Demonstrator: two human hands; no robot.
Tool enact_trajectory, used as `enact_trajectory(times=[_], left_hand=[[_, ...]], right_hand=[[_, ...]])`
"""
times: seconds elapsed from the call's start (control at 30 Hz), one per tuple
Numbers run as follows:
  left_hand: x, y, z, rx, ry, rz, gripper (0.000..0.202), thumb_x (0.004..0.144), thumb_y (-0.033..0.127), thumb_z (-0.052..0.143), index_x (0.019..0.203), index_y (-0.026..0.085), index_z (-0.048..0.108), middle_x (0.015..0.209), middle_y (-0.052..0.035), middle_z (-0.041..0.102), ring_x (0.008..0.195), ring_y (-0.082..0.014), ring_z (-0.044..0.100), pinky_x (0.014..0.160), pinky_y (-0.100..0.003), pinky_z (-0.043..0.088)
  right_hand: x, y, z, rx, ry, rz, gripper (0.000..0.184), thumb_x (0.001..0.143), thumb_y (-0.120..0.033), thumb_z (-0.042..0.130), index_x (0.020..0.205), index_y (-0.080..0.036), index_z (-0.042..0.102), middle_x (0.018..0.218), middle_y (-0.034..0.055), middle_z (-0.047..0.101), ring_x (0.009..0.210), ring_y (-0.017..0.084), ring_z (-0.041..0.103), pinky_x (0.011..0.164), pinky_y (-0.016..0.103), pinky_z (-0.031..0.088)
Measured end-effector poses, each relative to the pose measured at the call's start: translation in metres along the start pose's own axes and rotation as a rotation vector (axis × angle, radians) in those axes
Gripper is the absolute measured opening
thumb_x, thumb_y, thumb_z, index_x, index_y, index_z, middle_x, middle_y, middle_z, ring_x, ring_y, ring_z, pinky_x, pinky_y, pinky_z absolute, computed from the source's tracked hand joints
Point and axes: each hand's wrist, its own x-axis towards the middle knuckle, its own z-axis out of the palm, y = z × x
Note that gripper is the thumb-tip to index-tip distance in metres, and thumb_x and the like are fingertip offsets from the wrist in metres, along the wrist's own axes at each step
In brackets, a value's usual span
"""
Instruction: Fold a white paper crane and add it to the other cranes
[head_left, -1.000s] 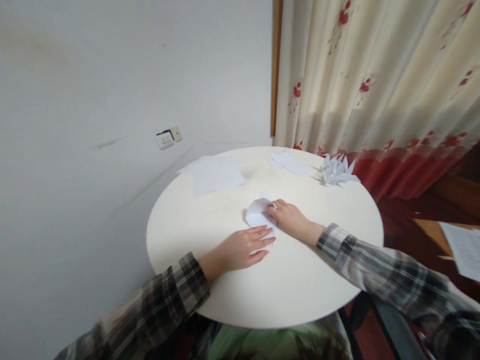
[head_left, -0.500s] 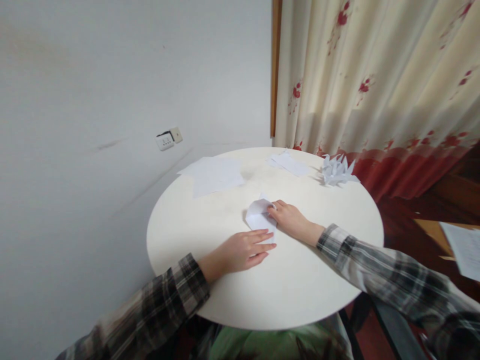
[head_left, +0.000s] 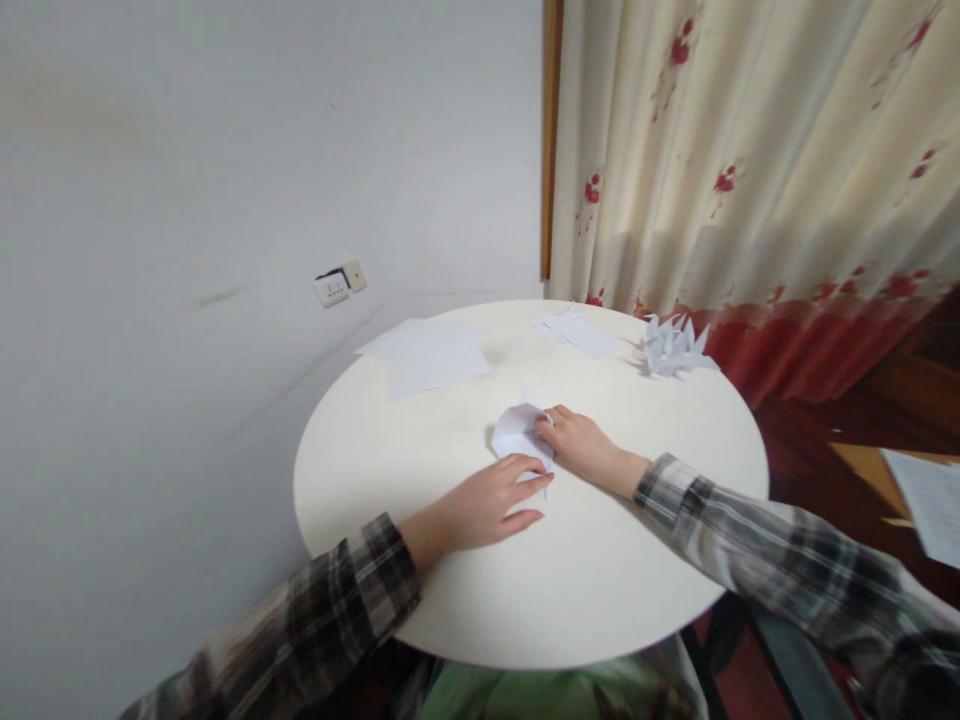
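pinching folded paper (head_left: 513, 440) at raised right flap with right hand (head_left: 579, 440); resting on near end with left hand (head_left: 491, 503), spread, not clasping. lying mid-surface on round table (head_left: 600, 570), well in from edges. likely light, crisp, easily creased; best held by doubled edges. beyond: loose sheets (head_left: 435, 355) toward far left edge, spiky paper cluster (head_left: 671, 348) by far right.

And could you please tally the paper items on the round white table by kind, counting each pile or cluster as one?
Partly folded white paper piece: 1
Pile of large white paper sheets: 1
Pile of small white paper pieces: 1
Cluster of pointed, folded white paper shapes: 1
Total: 4
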Motion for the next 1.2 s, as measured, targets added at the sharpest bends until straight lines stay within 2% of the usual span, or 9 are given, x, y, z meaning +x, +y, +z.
enact_trajectory(times=[0.17, 0.4, 1.2], left_hand=[[-0.0011, -0.0025, 0.0017, 0.022, 0.003, -0.005, 0.039, 0.088, 0.031, 0.048, 0.124, 0.016, 0.049, 0.122, -0.0138, 0.048, 0.116, -0.0232, 0.043, 0.099, -0.039, 0.038], [-0.0042, -0.0074, 0.0056, 0.093, -0.016, -0.076, 0.041, 0.087, 0.037, 0.049, 0.124, 0.019, 0.052, 0.139, -0.0146, 0.036, 0.128, -0.0279, 0.034, 0.104, -0.044, 0.032], [-0.0043, -0.0068, 0.0045, 0.13, -0.05, -0.083, 0.043, 0.087, 0.038, 0.049, 0.127, 0.02, 0.048, 0.141, -0.0123, 0.035, 0.13, -0.0248, 0.032, 0.105, -0.039, 0.031]], right_hand=[[-0.0004, 0.0008, 0.0015, -0.003, -0.005, 0.002, 0.014, 0.087, -0.015, 0.046, 0.099, -0.014, 0.053, 0.099, 0.0105, 0.056, 0.092, 0.02, 0.05, 0.073, 0.029, 0.044], [-0.0003, 0.0001, 0.0003, -0.004, -0.005, 0.002, 0.016, 0.085, -0.014, 0.049, 0.101, -0.013, 0.053, 0.098, 0.0099, 0.056, 0.092, 0.02, 0.05, 0.073, 0.029, 0.045], [-0.0009, 0.001, 0.0016, -0.028, 0.01, -0.011, 0.018, 0.086, -0.017, 0.048, 0.104, -0.014, 0.052, 0.099, 0.0099, 0.056, 0.092, 0.02, 0.05, 0.072, 0.029, 0.045]])
